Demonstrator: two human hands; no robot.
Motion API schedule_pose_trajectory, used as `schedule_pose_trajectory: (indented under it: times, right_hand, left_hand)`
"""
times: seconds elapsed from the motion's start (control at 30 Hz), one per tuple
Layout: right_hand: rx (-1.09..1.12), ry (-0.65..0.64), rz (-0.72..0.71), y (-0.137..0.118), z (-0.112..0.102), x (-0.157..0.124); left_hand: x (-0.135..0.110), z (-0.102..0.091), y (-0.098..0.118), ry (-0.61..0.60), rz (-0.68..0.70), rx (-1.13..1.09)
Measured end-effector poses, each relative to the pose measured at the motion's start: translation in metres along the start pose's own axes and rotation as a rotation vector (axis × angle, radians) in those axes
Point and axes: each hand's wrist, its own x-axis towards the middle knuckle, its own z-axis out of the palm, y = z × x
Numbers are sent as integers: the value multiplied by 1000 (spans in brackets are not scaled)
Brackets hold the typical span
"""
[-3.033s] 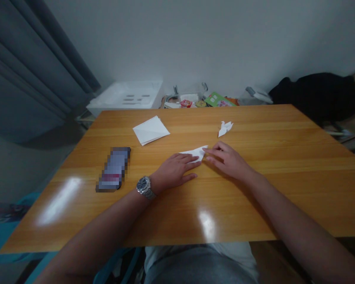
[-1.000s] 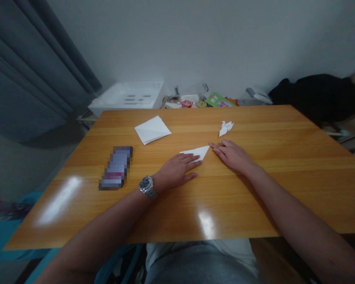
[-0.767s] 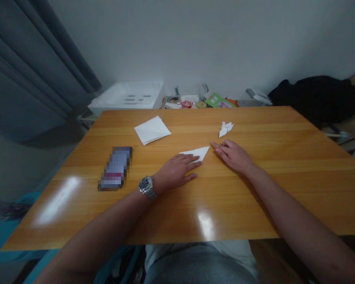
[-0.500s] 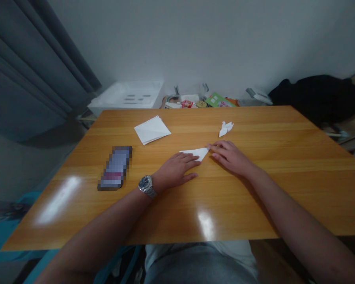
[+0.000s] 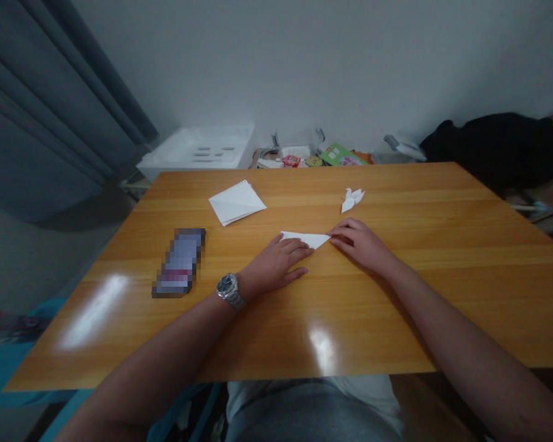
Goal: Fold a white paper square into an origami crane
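Observation:
A small piece of white folded paper lies on the wooden table in front of me, its narrow point toward the right. My left hand rests flat over its left part with the fingers spread, covering some of it. At the right tip, thumb and fingers of my right hand pinch the paper's corner. Just beyond the right hand sits a white folded paper bird. Several white paper sheets lie stacked farther back on the left.
To the left is a phone, blurred out by pixels. Behind the wooden table stand a white foam tray, a green booklet and small items. Dark cloth is heaped at the back right.
My right hand has closed from loosely spread fingers into a pinch at the paper's tip. The paper's right tip has shifted slightly right and nearer me. The left hand stays almost still.

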Motion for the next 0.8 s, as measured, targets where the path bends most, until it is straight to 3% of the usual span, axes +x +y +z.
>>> schedule_pose_trajectory:
  times: [0.27, 0.5, 0.63, 0.8]
  right_hand:
    - [125, -25, -6, -18, -4, 1]
    - [214, 9, 9, -38, -7, 1]
    - [217, 50, 56, -37, -4, 1]
    - [301, 92, 112, -41, -1, 3]
  left_hand:
    - [5, 4, 2, 86, -63, 126]
    - [6, -1, 2, 98, -152, 92]
    - [4, -3, 2, 212, -244, -51]
    - [5, -6, 8, 427, -364, -421]
